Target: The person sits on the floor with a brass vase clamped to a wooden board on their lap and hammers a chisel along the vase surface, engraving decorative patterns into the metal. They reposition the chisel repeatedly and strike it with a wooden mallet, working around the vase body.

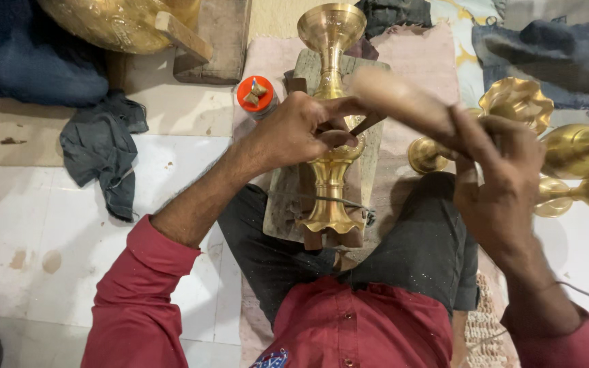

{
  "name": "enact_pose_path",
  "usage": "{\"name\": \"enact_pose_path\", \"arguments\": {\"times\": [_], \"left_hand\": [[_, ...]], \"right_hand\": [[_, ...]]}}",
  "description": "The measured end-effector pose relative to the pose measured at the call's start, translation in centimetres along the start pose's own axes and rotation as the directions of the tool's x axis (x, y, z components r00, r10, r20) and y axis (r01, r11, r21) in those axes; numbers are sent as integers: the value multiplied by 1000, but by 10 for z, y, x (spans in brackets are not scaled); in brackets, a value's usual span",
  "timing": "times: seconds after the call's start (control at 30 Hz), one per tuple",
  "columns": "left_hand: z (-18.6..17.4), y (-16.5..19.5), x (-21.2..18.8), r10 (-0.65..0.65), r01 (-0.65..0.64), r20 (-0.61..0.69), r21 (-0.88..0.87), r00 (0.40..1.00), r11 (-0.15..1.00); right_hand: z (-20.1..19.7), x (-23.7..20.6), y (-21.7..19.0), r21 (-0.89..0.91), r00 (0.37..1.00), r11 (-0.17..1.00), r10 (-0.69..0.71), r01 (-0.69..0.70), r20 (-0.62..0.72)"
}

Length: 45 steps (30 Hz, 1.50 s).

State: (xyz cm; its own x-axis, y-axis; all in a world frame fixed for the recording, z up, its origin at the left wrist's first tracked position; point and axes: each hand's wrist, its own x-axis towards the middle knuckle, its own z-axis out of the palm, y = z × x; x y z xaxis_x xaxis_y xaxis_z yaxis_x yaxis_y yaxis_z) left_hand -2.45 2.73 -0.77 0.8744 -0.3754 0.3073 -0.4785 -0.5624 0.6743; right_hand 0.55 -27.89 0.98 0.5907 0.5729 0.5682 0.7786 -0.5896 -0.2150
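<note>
A brass lamp stand (329, 178) lies lengthwise on a wooden block (288, 197) between my knees, its cup-shaped top (331, 27) pointing away from me. My left hand (305, 128) rests on the stand's middle and pinches a thin dark metal tool (368, 123) against the brass. My right hand (499, 180) grips a wooden mallet handle, and the pale mallet head (397, 99), blurred, hovers just right of the tool's end. Red sleeves cover both my forearms.
Several brass lamp pieces (553, 146) lie at the right. A small bottle with an orange cap (256, 95) stands beside the block. A grey rag (102, 150) lies on the white tiles at left. A large brass vessel (121, 24) sits at the top left.
</note>
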Motion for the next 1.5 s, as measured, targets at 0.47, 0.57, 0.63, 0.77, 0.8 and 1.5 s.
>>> {"name": "enact_pose_path", "arguments": {"times": [0.47,0.57,0.63,0.77,0.8,1.5], "left_hand": [[-11,11,8,2,-2,52,-5,999,1000],[-11,9,11,-11,11,57,0,998,1000],[-9,6,10,-27,27,58,9,998,1000],[0,-5,3,57,-57,-30,-2,998,998],[4,-7,-1,81,-82,-68,-16,994,996],[27,-10,-33,-45,4,-259,-156,965,988]], "right_hand": [[14,-16,4,65,995,996,68,-64,-73],[20,-22,3,649,942,727,331,-224,-46],[19,-24,7,304,981,935,195,-183,-8],[20,-30,14,120,965,963,224,-240,136],[21,-31,16,105,945,954,258,-282,201],[-25,35,-10,-70,987,993,-87,97,135]]}}
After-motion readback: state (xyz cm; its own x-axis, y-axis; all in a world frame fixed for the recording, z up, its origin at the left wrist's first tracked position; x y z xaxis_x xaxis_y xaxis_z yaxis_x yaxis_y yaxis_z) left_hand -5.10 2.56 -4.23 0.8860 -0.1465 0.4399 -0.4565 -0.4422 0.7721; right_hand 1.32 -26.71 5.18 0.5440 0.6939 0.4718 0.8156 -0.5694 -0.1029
